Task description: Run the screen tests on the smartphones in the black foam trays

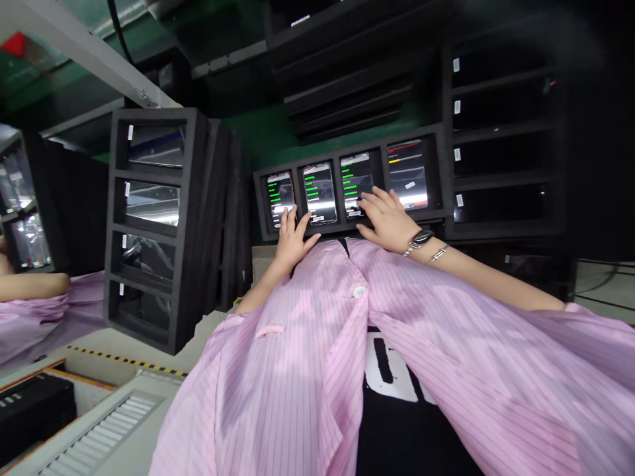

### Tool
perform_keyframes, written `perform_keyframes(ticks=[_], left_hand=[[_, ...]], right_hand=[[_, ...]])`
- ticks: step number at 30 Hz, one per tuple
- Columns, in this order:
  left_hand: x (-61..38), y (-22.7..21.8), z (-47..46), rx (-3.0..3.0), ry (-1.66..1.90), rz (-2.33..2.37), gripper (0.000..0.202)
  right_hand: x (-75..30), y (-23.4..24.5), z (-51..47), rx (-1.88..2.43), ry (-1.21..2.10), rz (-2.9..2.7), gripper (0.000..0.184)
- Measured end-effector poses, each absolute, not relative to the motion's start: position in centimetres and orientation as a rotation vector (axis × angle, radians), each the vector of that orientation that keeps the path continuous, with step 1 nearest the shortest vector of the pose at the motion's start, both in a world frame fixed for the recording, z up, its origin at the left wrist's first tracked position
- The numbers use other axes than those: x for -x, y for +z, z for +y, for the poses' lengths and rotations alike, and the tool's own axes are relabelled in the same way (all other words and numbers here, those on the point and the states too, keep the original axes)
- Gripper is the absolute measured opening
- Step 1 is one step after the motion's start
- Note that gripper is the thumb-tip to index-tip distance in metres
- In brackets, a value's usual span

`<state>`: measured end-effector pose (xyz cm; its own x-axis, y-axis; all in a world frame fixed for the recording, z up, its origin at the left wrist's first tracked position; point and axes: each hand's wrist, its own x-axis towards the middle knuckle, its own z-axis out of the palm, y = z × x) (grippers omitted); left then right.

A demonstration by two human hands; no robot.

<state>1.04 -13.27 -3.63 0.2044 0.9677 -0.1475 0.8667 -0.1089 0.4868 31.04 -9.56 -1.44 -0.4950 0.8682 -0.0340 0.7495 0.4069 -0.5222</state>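
A black foam tray [434, 173] lies in front of me with phones side by side in its slots. Green lines of text light up the leftmost phone [280, 188], the second phone [320, 185] and the third phone [356, 175]. The rightmost phone [407, 168] shows a red and an orange line. My left hand [294, 244] is open, fingers spread over the lower ends of the two left phones. Also open, my right hand [389, 221] reaches over the lower end of the third phone. Whether the fingertips touch the screens I cannot tell.
To the left stands a stack of black trays [181, 198] holding dark-screened phones. Another tray [449, 198] with dark phones lies at the right. More black trays [347, 86] are piled behind. At the far left edge shows another person's arm [34, 286].
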Motion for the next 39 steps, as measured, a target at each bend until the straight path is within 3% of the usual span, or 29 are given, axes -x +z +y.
perform_keyframes(ticks=[14, 20, 25, 39], left_hand=[[-2.4, -3.4, -8.7, -2.035, 0.298, 1.794, 0.064], [-1.6, -2.5, -8.9, -1.998, 0.38, 1.821, 0.068], [2.0, -2.1, -10.9, -1.842, 0.481, 2.067, 0.073], [4.8, -3.4, -10.6, -1.759, 0.311, 2.156, 0.061]], right_hand=[[-30.9, -2.4, -9.3, 1.457, 0.704, -2.439, 0.059], [-34.9, -1.4, -11.5, 1.684, 0.596, -2.313, 0.061], [-36.4, -2.2, -12.8, 1.804, 0.691, -2.265, 0.065], [-37.1, -1.2, -10.6, 1.902, 0.582, -2.115, 0.068]])
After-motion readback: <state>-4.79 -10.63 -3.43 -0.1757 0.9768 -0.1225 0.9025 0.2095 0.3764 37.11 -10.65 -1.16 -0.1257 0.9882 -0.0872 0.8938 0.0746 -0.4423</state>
